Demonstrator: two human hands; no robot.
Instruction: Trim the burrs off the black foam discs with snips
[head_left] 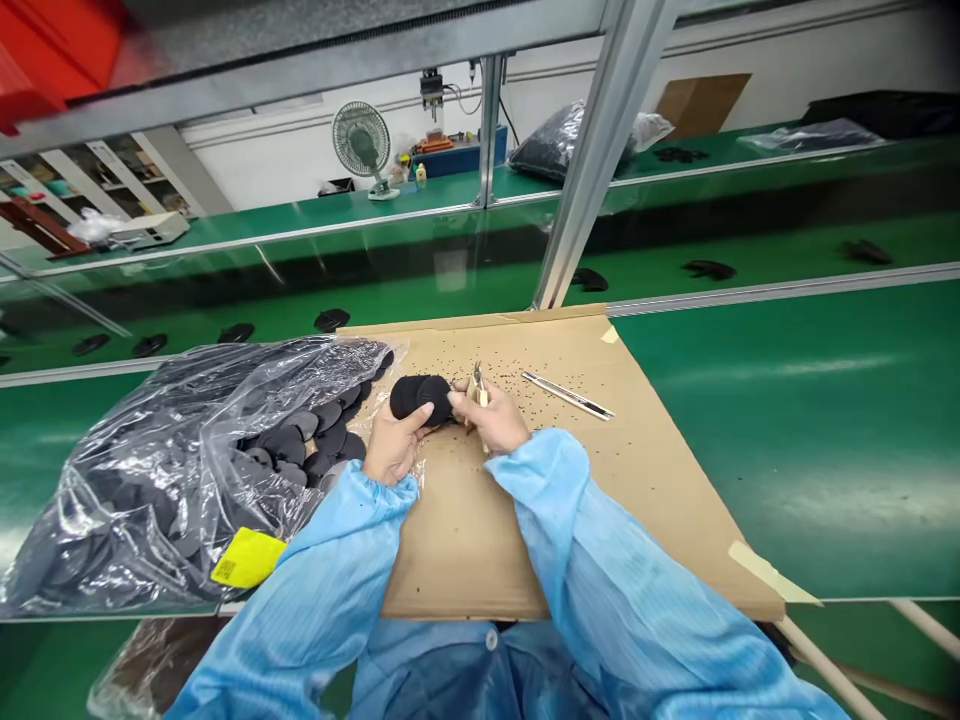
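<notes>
While your left hand (395, 442) pinches black discs (433, 400) above the middle of the cardboard (465, 560), fingers of your right hand (498, 418) grip cutters (478, 378) and touch the black discs' right edge. Loose pinch could drop them; cutters, so near, might nick one if twisted.

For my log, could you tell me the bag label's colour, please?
The label is bright yellow, shown in the head view.
</notes>
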